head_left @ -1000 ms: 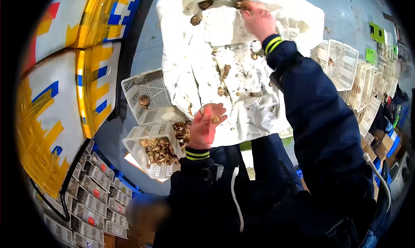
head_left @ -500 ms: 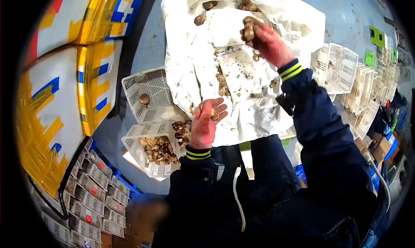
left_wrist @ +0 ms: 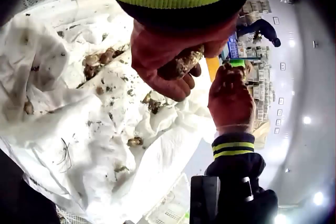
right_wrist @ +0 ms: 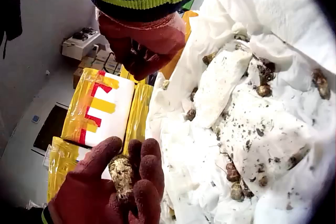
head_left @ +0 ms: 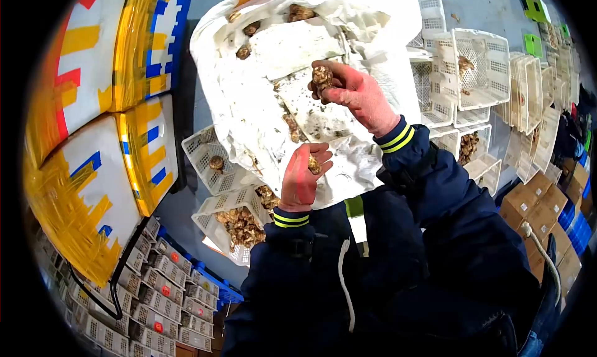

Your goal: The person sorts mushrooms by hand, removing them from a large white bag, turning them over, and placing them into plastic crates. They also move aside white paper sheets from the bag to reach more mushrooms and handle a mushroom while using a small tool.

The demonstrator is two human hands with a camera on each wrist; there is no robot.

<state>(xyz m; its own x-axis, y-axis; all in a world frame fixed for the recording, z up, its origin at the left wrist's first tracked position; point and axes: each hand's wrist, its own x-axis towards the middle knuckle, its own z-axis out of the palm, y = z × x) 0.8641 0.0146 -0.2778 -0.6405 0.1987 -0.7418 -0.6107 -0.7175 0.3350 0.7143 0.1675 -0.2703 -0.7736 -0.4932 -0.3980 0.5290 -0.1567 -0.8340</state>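
In the head view, my left hand [head_left: 298,181], in a reddish glove, holds a short, knobbly mushroom [head_left: 314,165] between thumb and fingers, over the near part of a white liner sheet [head_left: 227,108]. The right wrist view shows this mushroom's pale, scaly stem [right_wrist: 122,175] upright in the upturned palm. My right hand [head_left: 364,102], gloved alike, grips a brown mushroom [head_left: 322,77] over the middle of the sheet, up and right of the left hand. More mushrooms lie along the sheet's far side, including a larger brown one [head_left: 301,12], among dark crumbs.
A white crate of mushrooms [head_left: 239,226] stands at left, below a crate with one mushroom [head_left: 216,164]. More white crates [head_left: 482,71] line the right side. Taped foam boxes [head_left: 93,189] are stacked at far left, with cardboard boxes [head_left: 535,201] at right.
My right hand has come from the sheet's far side toward me, lifting a mushroom from there. My left hand keeps its mushroom nearly in place. The head view has shifted.
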